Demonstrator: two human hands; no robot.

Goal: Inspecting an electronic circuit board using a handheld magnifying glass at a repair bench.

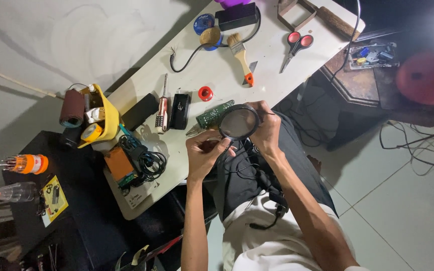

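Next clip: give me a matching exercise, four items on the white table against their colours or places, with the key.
Things:
1. scissors
2. paintbrush
3. magnifying glass
4. sandpaper roll

Descriptions:
A. held between both hands
B. red handles, near the table's far end
C. dark brown, beside the yellow bin
D. wooden handle with an orange tip

Pairs: 1-B, 2-D, 3-A, 4-C
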